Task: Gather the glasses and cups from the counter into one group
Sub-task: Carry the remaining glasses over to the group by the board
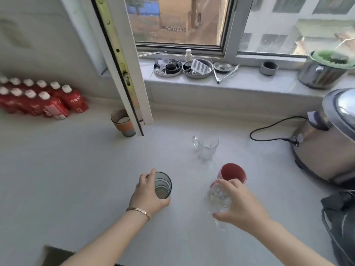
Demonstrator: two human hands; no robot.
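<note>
left hand [148, 194]: fingers and thumb curled round the side of a dark glass [163, 187], which stands upright on the tabletop [76, 179].
right hand [242, 204]: grips a clear glass [218, 198] from the right side, fingers over the rim and thumb low; cannot tell if it is lifted or resting.
red cup [233, 172]: upright, just behind the clear glass, nearly touching it.
glass mug [206, 148]: further back, handle to the left, near the red cup.
orange cup [122, 123]: far back left, partly behind the open window frame [132, 93], well apart from the rest.
key relation: the red cup and mug lie right and forward of the dark glass, so the left hand likely has to slide it right; the orange cup is nearer the left hand.
</note>
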